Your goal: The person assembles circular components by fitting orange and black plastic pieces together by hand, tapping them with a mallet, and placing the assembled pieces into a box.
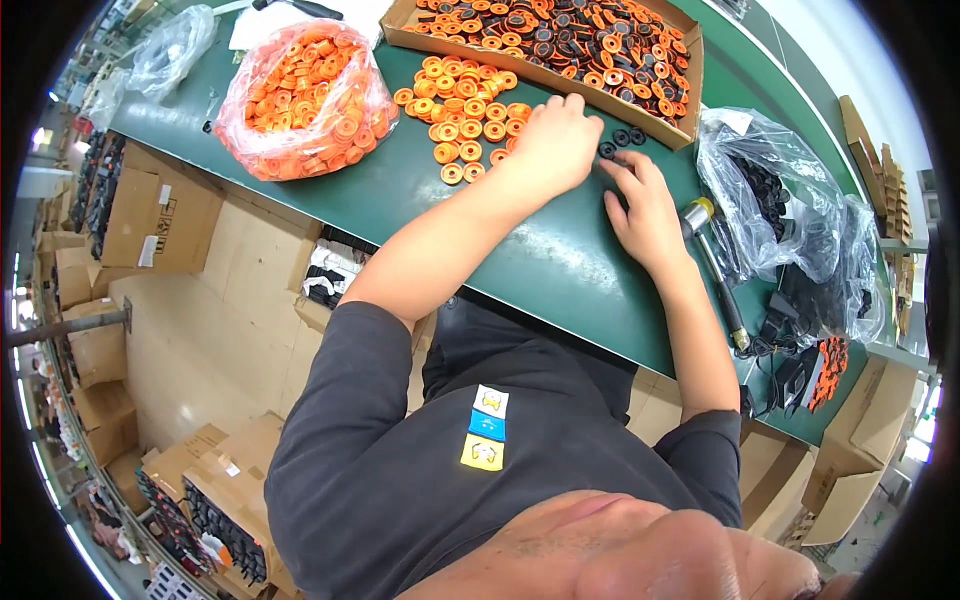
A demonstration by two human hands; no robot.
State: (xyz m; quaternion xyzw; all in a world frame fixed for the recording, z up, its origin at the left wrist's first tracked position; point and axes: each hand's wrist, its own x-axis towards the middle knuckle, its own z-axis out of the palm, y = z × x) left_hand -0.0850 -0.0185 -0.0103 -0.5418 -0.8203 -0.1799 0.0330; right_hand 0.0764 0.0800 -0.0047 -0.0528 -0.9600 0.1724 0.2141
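Left hand: at 1 o'clock from the centre of the head view, palm down, at the right-hand margin of the loose orange discs. Its fingers are bent and bunched downward. The back of the hand masks the undersides of the fingers, so I cannot tell whether a disc is pinched.

Right hand: at 2 o'clock, just beside the left. The thumb is spread clear of the curved fingers, and the fingertips are near a short row of black discs at 1 o'clock. Contact between fingertips and discs cannot be confirmed.

The loose orange discs lie at 12 o'clock on the green worktable, closely grouped, hollow centres visible on many. Directly behind them, between 12 and 1 o'clock, stands a shallow cardboard tray filled with orange and black discs. A pink-tinted plastic bag, open at the top and full of orange discs, stands between 10 and 11 o'clock.

A hammer with a yellow face and black grip lies at 3 o'clock. A clear plastic bag containing black parts sits between 2 and 3 o'clock. A cardboard box is on the floor side at 9 to 10 o'clock.
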